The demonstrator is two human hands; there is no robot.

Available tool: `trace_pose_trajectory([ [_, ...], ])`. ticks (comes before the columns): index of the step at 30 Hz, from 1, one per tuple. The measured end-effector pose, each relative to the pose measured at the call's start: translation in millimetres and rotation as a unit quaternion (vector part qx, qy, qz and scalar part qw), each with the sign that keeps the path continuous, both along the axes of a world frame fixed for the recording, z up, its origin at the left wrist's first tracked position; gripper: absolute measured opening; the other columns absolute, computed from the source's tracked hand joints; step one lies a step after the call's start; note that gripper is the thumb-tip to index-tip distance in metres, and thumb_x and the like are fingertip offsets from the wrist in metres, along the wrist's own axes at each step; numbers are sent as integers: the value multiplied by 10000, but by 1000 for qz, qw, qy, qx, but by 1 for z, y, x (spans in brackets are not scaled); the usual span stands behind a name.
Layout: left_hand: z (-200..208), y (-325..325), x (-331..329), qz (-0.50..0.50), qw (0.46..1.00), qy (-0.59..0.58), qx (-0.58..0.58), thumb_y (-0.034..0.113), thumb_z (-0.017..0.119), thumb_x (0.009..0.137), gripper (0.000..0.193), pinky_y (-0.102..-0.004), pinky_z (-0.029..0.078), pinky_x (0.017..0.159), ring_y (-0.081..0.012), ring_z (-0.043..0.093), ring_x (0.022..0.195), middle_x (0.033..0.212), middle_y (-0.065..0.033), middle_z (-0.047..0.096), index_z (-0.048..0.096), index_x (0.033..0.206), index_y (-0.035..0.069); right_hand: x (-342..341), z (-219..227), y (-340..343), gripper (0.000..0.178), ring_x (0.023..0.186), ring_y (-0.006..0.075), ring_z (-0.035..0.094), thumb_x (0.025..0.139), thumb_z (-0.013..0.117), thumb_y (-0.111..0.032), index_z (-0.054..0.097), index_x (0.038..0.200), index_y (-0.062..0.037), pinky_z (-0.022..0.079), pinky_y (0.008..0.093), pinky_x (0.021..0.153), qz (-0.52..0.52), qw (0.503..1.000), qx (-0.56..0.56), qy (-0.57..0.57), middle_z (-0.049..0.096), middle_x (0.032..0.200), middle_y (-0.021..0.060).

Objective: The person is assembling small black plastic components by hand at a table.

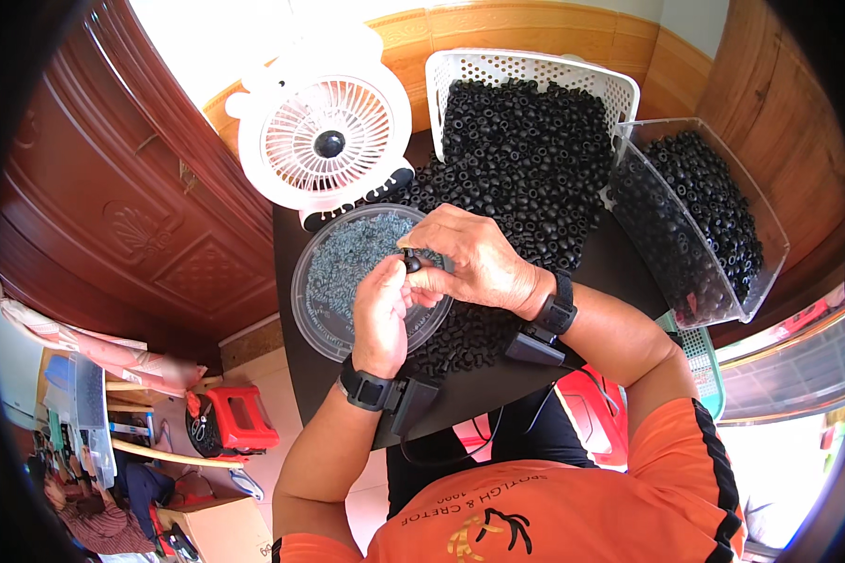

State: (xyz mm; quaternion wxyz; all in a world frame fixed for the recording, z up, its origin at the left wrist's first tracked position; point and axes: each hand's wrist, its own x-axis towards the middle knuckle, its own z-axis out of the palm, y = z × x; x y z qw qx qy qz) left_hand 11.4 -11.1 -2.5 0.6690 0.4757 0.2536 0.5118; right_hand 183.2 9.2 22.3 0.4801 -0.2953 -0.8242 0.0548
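Note:
My left hand [382,310] and my right hand [474,255] meet over a round clear tub [302,314] of small blue-grey metal pieces [343,272]. Pinched between the fingers of both hands is a small black knob-like part [412,264]. Whether my right fingertips also hold a second, smaller piece is hidden. Behind and beside my right hand, a heap of similar round black parts [545,220] with holes spreads over the dark table [469,392]. Smaller black pieces [465,342] lie just right of the tub. Each wrist wears a black strap with a box on it.
A white perforated basket [620,89] at the back spills black parts onto the table. To its right, a clear bin [770,253] holds more. A white fan [329,141] stands back left. Cables [479,441] hang near my lap. Red stools [244,418] and another person [113,521] are lower left.

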Motion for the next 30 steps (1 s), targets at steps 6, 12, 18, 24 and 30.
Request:
trace_pose_trajectory([
  [6,3,-5,-1,15,998,62,26,283,391,1010,375,-298,483,695,-186,624,720,869,-150,682,562,1035,-49,1,1,-1,365,843,299,662,732,793,-255,672,999,-37,548,377,744,17,1000,18,-5,678,893,110],
  [12,10,-10,2,25,998,47,19,283,394,1004,376,-297,482,676,-194,611,678,825,-168,679,570,959,-45,-1,1,-4,314,801,300,649,759,770,-227,651,989,-48,538,380,723,20,999,37,-11,661,853,102],
  [18,9,-12,-1,17,998,38,43,288,396,1001,373,-296,480,666,-204,615,674,815,-169,678,565,936,-38,-4,0,-6,280,778,290,635,766,761,-213,644,966,-55,527,377,702,10,998,59,-38,650,836,89],
  [24,3,-7,0,12,998,8,53,267,410,998,332,-308,480,725,-198,622,724,872,-153,670,561,1016,-28,-5,3,-5,351,783,273,628,734,784,-249,643,989,-53,533,371,709,11,995,92,-37,650,886,80],
  [30,-6,-2,1,11,997,-74,29,204,430,993,288,-285,452,802,-147,583,921,1065,-70,588,554,1138,-12,-8,2,-4,335,859,271,626,695,781,-196,638,974,-79,538,365,749,9,998,54,-28,643,893,66],
])
